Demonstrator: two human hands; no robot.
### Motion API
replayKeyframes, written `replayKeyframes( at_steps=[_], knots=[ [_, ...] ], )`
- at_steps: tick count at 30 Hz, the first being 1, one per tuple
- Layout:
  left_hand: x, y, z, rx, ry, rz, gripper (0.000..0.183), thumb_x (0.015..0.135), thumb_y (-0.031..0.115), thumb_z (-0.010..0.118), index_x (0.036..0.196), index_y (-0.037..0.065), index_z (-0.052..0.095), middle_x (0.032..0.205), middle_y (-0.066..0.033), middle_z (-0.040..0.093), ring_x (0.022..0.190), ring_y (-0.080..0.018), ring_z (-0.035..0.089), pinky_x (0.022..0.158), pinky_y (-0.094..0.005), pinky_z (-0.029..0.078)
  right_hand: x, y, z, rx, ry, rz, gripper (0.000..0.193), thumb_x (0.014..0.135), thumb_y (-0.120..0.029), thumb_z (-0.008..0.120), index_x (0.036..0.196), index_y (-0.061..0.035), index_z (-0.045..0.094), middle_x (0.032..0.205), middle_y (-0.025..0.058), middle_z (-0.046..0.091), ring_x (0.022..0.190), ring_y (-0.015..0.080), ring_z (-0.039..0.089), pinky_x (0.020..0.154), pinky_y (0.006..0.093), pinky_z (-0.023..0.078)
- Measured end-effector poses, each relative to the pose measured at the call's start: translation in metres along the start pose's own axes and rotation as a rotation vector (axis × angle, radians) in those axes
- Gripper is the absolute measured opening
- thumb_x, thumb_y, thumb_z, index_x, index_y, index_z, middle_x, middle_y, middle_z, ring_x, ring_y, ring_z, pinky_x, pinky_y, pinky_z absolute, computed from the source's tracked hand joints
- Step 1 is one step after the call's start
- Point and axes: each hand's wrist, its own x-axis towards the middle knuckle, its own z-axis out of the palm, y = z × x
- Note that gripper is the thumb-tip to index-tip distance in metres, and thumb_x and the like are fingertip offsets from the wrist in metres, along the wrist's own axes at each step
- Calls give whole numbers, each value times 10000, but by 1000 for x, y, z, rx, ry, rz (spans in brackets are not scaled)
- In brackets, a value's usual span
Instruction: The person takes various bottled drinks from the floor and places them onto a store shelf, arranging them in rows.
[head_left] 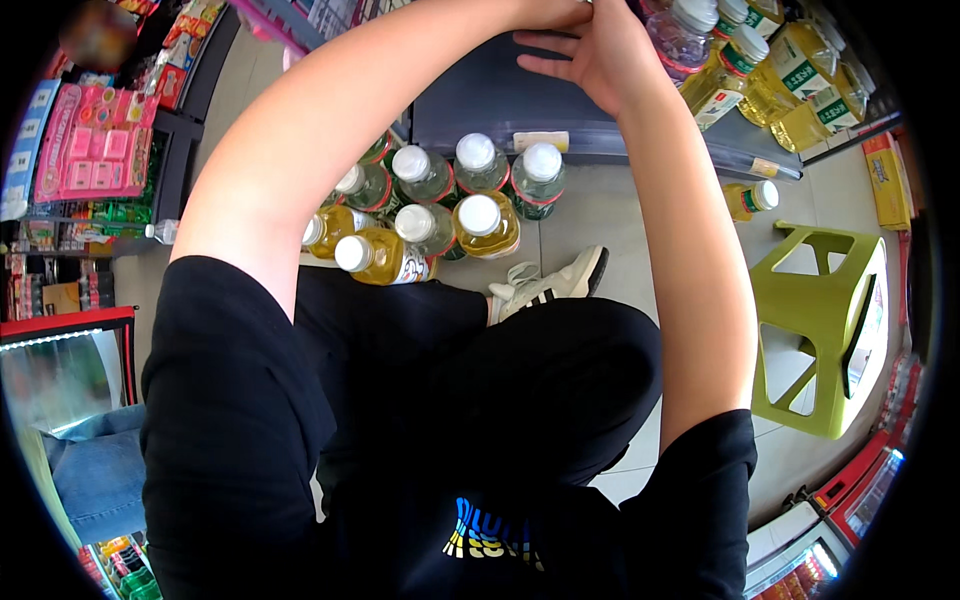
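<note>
Both my arms reach forward over a dark grey shelf (470, 105), and my hands meet at the top edge of the view. My left hand (556, 12) is mostly cut off there, so its fingers do not show. Beside it, my right hand (603, 62) has at least two fingers stretched out to the left and apart, with nothing visible in them. Bottles of yellow liquid (728, 75) and a purple bottle (682, 40) stand on the shelf, right of my right hand. Below the shelf edge, several white-capped bottles (487, 228), some yellow and some clear, stand on the floor.
A green plastic stool (828, 395) stands on the tiled floor at right, near a single yellow bottle (745, 200). Pink packaged goods (95, 145) hang at left. A red-framed cooler (70, 335) is lower left, beside blue denim (100, 475). My shoe (550, 285) rests near the floor bottles.
</note>
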Motion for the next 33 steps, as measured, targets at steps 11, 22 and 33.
replayKeyframes(
  at_steps=[11, 22, 33],
  knots=[
    [-26, -34, 11, -127, 238, 36, 499, 829, 416, 649, 1060, -8, 521, 927, -275, 709, 886, -455, 693, 793, -538, 555, 35, 23, 8, 118, -110, -185, 280, 914, -281, 538, 1052, -55, 629, 992, 95, 694, 913, 230, 659, 862, 370, 527],
    [-70, -7, -62, -123, 393, 230, 431, 840, 332, 672, 998, -40, 524, 891, -261, 706, 865, -442, 691, 758, -510, 558, -71, -17, 48, 48, -315, -331, 350, 933, -272, 481, 1142, -30, 622, 1035, 125, 721, 929, 230, 700, 868, 379, 540],
    [-103, 56, -132, -292, 106, 309, 459, 893, 338, 563, 899, -118, 608, 879, -289, 667, 843, -438, 685, 764, -480, 542, -165, -48, 55, -160, -203, -415, 348, 968, -233, 502, 1110, 71, 595, 957, 183, 723, 884, 285, 721, 811, 374, 584]
  ],
)
